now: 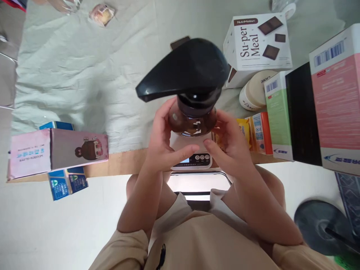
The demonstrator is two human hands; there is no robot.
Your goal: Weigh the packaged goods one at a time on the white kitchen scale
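Note:
A dark, see-through pump bottle with a large black pump head stands upright in front of me, its spout pointing left. My left hand is closed around its left side, and my right hand around its right side; both thumbs stretch toward each other on the near side. Below the bottle is a white digital scale with a small lit display and several round buttons. The bottle's lower body is mostly hidden, and I cannot tell whether it touches the scale.
At the right stand a white "Super Meal" box, a cream tub, a yellow packet, a green box and a pink box. A pink-and-grey carton lies left at the table edge. A wrapped snack lies farther back.

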